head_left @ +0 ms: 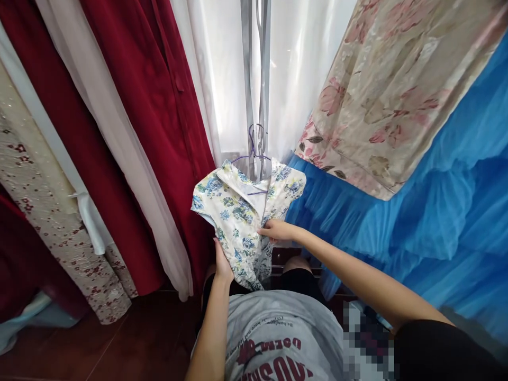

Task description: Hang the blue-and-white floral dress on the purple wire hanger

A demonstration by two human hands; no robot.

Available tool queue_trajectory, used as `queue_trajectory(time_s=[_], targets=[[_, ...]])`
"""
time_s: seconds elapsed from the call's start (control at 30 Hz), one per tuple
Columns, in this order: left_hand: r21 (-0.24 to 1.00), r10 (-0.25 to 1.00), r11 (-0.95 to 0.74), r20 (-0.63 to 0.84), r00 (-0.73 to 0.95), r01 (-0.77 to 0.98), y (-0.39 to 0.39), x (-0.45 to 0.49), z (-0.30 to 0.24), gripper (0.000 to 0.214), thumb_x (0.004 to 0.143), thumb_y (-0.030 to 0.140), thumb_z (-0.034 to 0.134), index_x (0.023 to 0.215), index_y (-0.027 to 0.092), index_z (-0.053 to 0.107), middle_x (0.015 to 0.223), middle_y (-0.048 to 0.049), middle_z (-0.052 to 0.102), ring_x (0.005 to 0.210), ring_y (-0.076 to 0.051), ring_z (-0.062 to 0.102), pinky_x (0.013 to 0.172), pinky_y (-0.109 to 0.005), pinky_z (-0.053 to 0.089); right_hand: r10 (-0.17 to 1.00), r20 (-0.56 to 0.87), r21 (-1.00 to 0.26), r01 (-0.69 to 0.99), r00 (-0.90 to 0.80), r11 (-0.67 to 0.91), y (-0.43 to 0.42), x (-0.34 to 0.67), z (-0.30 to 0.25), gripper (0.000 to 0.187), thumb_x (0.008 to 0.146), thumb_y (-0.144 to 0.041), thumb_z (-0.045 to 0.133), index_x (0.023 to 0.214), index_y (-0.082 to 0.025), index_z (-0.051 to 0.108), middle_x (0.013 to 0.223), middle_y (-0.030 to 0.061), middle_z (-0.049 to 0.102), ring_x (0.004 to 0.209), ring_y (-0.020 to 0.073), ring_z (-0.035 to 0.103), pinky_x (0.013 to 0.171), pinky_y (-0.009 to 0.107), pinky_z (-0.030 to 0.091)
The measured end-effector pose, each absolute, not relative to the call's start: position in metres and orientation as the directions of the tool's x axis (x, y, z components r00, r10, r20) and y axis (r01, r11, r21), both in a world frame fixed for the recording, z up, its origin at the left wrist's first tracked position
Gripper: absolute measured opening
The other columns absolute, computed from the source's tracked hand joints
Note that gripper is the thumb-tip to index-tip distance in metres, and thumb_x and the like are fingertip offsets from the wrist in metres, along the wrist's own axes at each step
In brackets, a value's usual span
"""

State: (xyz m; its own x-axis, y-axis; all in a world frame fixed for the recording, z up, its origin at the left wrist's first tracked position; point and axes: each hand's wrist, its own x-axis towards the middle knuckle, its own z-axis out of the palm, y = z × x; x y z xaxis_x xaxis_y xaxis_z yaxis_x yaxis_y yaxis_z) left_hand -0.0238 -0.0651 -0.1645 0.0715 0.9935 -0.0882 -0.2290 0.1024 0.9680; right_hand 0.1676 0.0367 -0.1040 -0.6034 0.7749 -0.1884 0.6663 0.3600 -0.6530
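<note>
A small white garment with blue flower print (242, 211) hangs on a purple hanger (254, 151) from a metal pole (256, 79) in front of me. My left hand (222, 262) grips the garment's lower left side from below. My right hand (275, 230) pinches the fabric at its right middle, fingers closed on the cloth. Both forearms reach up from my body.
Dark red (159, 106) and white (107, 132) dresses hang at the left, with a cream flowered one (43, 211) beyond. A pink floral fabric (389, 84) and a blue tulle skirt (416, 211) hang at the right. Dark wooden floor (130, 338) lies below.
</note>
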Motion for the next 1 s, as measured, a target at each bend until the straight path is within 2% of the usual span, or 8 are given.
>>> queue_trajectory(time_s=[0.07, 0.13, 0.23, 0.37, 0.53, 0.67, 0.77, 1.0], targets=[[0.952, 0.997, -0.004, -0.020, -0.074, -0.307, -0.066, -0.021, -0.178, 0.089, 0.072, 0.082, 0.061, 0.147, 0.037, 0.051, 0.141, -0.0094, 0.062, 0.141, -0.035, 0.049, 0.111, -0.052, 0.046, 0.797, -0.119, -0.675, 0.637, -0.592, 0.372, 0.041, 0.160, -0.114, 0.034, 0.100, -0.037, 0.050, 0.073, -0.017, 0.057, 0.063, 0.0040, 0.068, 0.050, 0.0131, 0.057, 0.051, 0.024, 0.045], [0.941, 0.983, -0.094, 0.036, -0.179, -0.326, -0.063, -0.017, -0.187, 0.091, 0.064, 0.067, 0.079, 0.146, 0.036, 0.051, 0.142, -0.0077, 0.062, 0.139, -0.033, 0.052, 0.112, -0.047, 0.046, 0.827, -0.054, -0.675, 0.631, -0.560, 0.382, 0.042, 0.155, -0.119, 0.021, 0.100, -0.031, 0.049, 0.087, -0.017, 0.057, 0.068, 0.0033, 0.070, 0.053, 0.0130, 0.058, 0.053, 0.024, 0.045], [0.942, 0.972, -0.131, 0.061, -0.225, -0.309, -0.057, -0.013, -0.195, 0.076, 0.064, 0.044, 0.087, 0.134, 0.031, 0.060, 0.138, -0.0082, 0.066, 0.135, -0.030, 0.057, 0.112, -0.040, 0.047, 0.847, 0.033, -0.647, 0.635, -0.530, 0.423, 0.041, 0.153, -0.120, 0.013, 0.099, -0.029, 0.052, 0.096, -0.016, 0.056, 0.067, 0.0017, 0.068, 0.057, 0.0136, 0.059, 0.056, 0.023, 0.043], [0.923, 0.917, -0.204, 0.064, -0.395, -0.325, -0.048, -0.028, -0.209, 0.054, 0.070, 0.039, 0.085, 0.117, 0.020, 0.067, 0.123, -0.0129, 0.072, 0.123, -0.032, 0.065, 0.105, -0.043, 0.051, 0.831, 0.123, -0.558, 0.655, -0.542, 0.510, 0.032, 0.162, -0.112, 0.009, 0.094, -0.023, 0.055, 0.088, -0.017, 0.058, 0.070, 0.0009, 0.068, 0.063, 0.0138, 0.060, 0.058, 0.022, 0.038], [0.911, 0.518, -0.394, 0.328, -0.790, 0.120, -0.042, -0.060, -0.215, 0.039, 0.079, 0.040, 0.073, 0.108, 0.017, 0.059, 0.106, -0.0108, 0.069, 0.103, -0.027, 0.067, 0.093, -0.042, 0.053, 0.807, 0.195, -0.389, 0.711, -0.557, 0.585, 0.016, 0.180, -0.099, 0.005, 0.085, -0.021, 0.059, 0.082, -0.018, 0.063, 0.074, 0.0036, 0.070, 0.067, 0.0174, 0.060, 0.059, 0.026, 0.030], [0.823, 0.638, -0.418, 0.567, -0.521, 0.384, -0.051, -0.026, -0.200, 0.025, 0.085, 0.030, 0.069, 0.109, 0.022, 0.061, 0.104, -0.0081, 0.068, 0.098, -0.024, 0.066, 0.088, -0.037, 0.053, 0.752, 0.207, -0.221, 0.719, -0.626, 0.659, 0.001, 0.181, -0.094, 0.010, 0.088, -0.024, 0.058, 0.090, -0.018, 0.066, 0.078, 0.0078, 0.073, 0.069, 0.0212, 0.064, 0.061, 0.028, 0.030], [0.784, 0.753, -0.477, 0.598, -0.275, 0.397, -0.054, 0.016, -0.191, 0.021, 0.082, 0.018, 0.070, 0.102, 0.023, 0.067, 0.097, -0.0051, 0.072, 0.093, -0.022, 0.068, 0.086, -0.034, 0.053, 0.666, 0.192, 0.008, 0.679, -0.721, 0.734, -0.012, 0.176, -0.091, 0.018, 0.095, -0.028, 0.052, 0.095, -0.016, 0.065, 0.080, 0.0111, 0.074, 0.069, 0.0219, 0.066, 0.060, 0.028, 0.031], [0.732, 0.796, -0.464, 0.591, -0.127, 0.499, -0.056, 0.029, -0.183, 0.009, 0.085, 0.013, 0.060, 0.079, 0.020, 0.057, 0.079, -0.0013, 0.063, 0.073, -0.016, 0.063, 0.072, -0.027, 0.049, 0.596, 0.241, 0.265, 0.643, -0.766, 0.719, 0.010, 0.180, -0.043, 0.027, 0.101, -0.025, 0.041, 0.100, -0.012, 0.065, 0.076, 0.0137, 0.073, 0.062, 0.0225, 0.063, 0.060, 0.033, 0.038]])
